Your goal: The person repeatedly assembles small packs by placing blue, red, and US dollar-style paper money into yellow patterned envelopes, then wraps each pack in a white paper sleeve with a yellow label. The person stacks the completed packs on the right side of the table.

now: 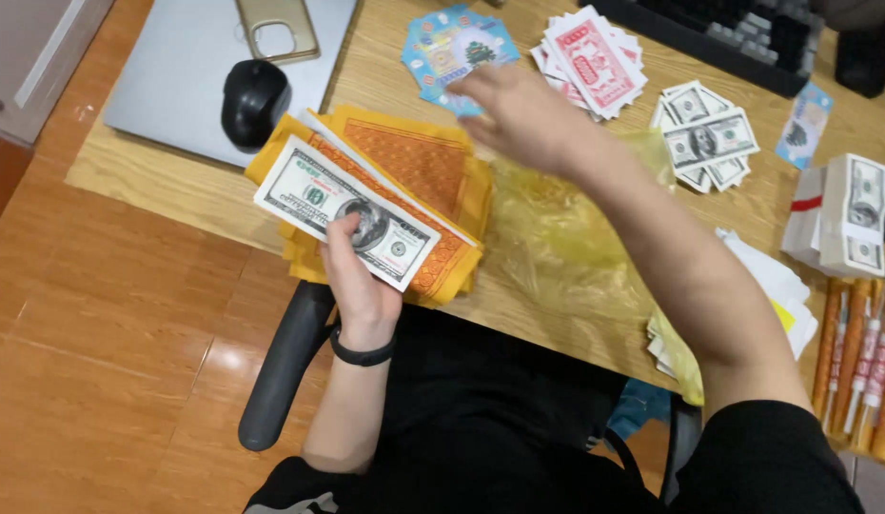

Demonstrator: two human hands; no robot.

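Note:
My left hand [359, 276] grips a sheaf of paper sheets at the table's near edge: green-and-white banknote-style papers [319, 195] on top of orange and yellow patterned sheets [419, 162]. A black band circles that wrist. My right hand [519, 112] reaches across to the far side and touches a blue hexagonal printed paper [442, 43]; its fingers are blurred. Beside that lies a fanned stack of red-and-white papers [595, 59].
A black mouse [254, 100] sits on a closed grey laptop [176, 76], with a phone [276, 27] on it. Yellow plastic bag [557, 228] lies mid-table. Loose banknote papers [709, 138], bundled banknote packs [847, 214], incense sticks [856, 366] right. Keyboard [728, 33] at the back.

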